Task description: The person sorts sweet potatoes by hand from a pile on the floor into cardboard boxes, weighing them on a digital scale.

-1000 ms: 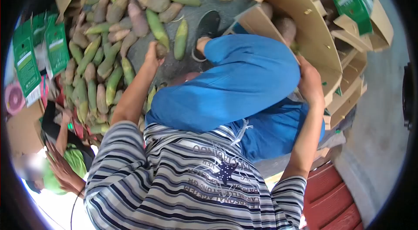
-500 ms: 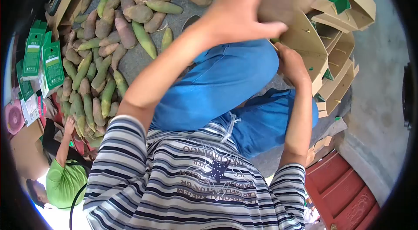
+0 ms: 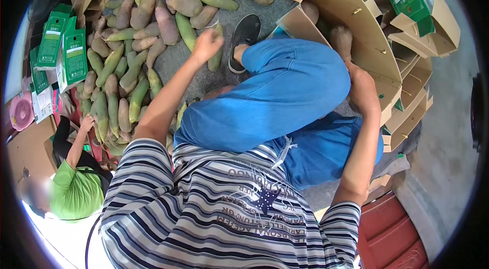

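Observation:
My left hand [image 3: 208,45] hangs over the floor at the pile's right side, its fingers curled with nothing showing in them. Beneath it, partly covered, lies a green radish-like root [image 3: 216,58]. Beside my raised knee, my right hand [image 3: 362,88] is curled at the near edge of an open cardboard box [image 3: 364,30]; its fingertips are partly hidden. Inside that box, a brown root [image 3: 341,42] has its tapered end right at those fingers. Another brown root [image 3: 310,11] lies farther back in the box.
A big pile of green and purplish-brown roots [image 3: 168,24] spreads across the floor on the left. Green cartons [image 3: 75,58] stand beyond it. More open boxes [image 3: 410,88] line the right side. At lower left, a person in green [image 3: 76,187] reaches toward the pile.
My left hand has swung left from the box to the pile, without the brown root it held. A brown root now shows in the box by my right hand, which stays at the edge.

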A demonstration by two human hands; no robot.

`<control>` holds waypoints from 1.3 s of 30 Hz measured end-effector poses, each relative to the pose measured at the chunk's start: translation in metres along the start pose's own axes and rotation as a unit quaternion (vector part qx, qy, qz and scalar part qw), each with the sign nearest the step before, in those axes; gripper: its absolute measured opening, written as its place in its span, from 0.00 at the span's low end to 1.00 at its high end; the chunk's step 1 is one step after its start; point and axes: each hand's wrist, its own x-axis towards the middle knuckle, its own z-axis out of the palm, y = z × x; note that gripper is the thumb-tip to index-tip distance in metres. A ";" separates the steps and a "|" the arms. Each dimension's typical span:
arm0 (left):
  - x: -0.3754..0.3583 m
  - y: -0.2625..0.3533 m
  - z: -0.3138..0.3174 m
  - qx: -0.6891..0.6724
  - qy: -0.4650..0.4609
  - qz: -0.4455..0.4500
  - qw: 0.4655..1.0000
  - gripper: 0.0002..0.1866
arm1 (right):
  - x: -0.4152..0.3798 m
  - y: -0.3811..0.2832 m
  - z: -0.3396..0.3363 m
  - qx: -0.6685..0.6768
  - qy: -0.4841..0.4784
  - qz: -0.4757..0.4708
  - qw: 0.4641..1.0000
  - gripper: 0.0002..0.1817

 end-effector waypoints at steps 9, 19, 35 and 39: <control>-0.038 -0.076 0.060 -0.015 -0.161 -0.315 0.935 0.36 | 0.001 -0.007 -0.007 -0.002 -0.004 0.008 1.000 0.10; -0.033 -0.009 0.019 -0.356 -0.101 -0.417 0.830 0.33 | -0.001 -0.012 -0.013 -0.002 -0.002 0.016 1.000 0.15; 0.027 0.301 -0.077 -0.064 0.022 0.427 0.902 0.30 | -0.002 -0.016 -0.008 -0.012 0.013 0.025 1.000 0.12; 0.012 0.332 -0.071 0.089 0.015 0.438 0.895 0.22 | -0.003 -0.017 -0.010 -0.015 -0.009 0.042 0.999 0.12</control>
